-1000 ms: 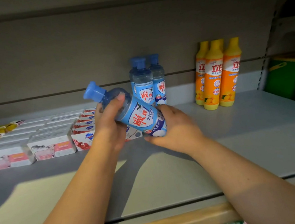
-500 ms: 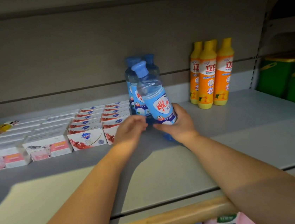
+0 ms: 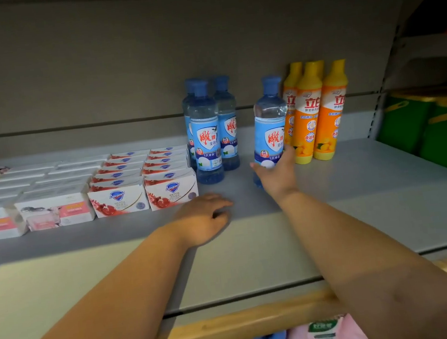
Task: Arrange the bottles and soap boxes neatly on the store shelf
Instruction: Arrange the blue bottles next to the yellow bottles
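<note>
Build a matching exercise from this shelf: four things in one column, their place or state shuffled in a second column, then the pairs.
Column one
1. held blue-capped bottle
2. orange bottles
3. Safeguard soap boxes
4. left hand

Column two
A. down at the shelf surface, holding nothing
B. stand farthest right among the bottles
C. lie in rows left of the standing blue-capped bottles
D. upright, gripped low by the right hand

Pairs: 1-D, 2-B, 3-C, 4-A
</note>
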Demonstrator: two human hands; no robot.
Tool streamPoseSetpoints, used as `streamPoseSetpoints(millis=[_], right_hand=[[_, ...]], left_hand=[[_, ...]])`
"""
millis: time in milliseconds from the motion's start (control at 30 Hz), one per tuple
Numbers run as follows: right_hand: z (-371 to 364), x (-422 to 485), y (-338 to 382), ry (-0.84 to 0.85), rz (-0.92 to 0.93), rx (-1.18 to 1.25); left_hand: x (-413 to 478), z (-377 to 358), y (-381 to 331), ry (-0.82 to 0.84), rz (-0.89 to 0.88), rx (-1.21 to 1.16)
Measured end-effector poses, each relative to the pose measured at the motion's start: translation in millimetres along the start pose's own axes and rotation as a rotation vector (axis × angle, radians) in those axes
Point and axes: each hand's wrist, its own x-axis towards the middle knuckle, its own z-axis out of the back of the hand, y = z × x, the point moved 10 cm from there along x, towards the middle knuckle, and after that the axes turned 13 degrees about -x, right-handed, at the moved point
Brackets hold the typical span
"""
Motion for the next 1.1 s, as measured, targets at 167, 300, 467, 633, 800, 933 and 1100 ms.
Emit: streamPoseSetpoints(millis=[167, 300, 467, 633, 800, 933, 1100], right_hand=[[3.4, 29.9, -3.8, -0.087, 0.014, -0.400], [-7.8, 51.9, -9.5, -0.097, -0.062, -0.451], [-18.3, 75.9, -19.9, -0.120, -0.119, -0.485], [-27.1, 90.5, -25.1, -0.134, -0.088, -0.492], [-32.3, 98.7, -28.8, -0.127, -0.091, -0.476], [-33.1, 97.7, -29.2, -0.129, -0.092, -0.445], [-26.8, 83.0, -19.8, -0.225, -0.074, -0.483]], left_hand=[[4.7, 3.1, 3.0, -0.010, -0.016, -0.064], [7.2, 2.3, 7.5, -0.028, -0.008, -0.074], [8.6, 5.1, 12.0, -0.043, -0.007, -0.097], [9.9, 5.2, 11.9, -0.078, -0.037, -0.100], [9.6, 3.4, 14.5, -0.063, -0.010, -0.108], [9.3, 3.2, 14.3, -0.054, 0.003, -0.113], [8.6, 6.4, 9.8, -0.069, 0.001, -0.119]])
